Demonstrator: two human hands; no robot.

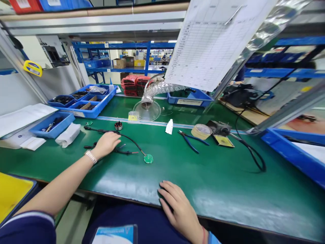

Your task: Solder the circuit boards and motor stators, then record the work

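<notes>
My left hand (107,145) reaches across the green bench, fingers curled down over a black cable (127,152) with bare wire ends. The fingertips are partly hidden, but the cable comes out on both sides of the hand. Just beyond runs another black cable (132,139), joined at its right end to a small round green circuit board (148,158). A small round motor-like part (118,125) stands behind my left hand. Near the front edge of the bench, my right hand (180,208) rests with its fingers stretched out, holding nothing.
Blue-handled cutters (193,140) lie at the right, near a tape roll (201,131) and a metal device (220,128). A fume funnel (147,110) stands at the back. Blue bins (88,110) line the left; a hanging paper sheet (203,44) blocks part of the view.
</notes>
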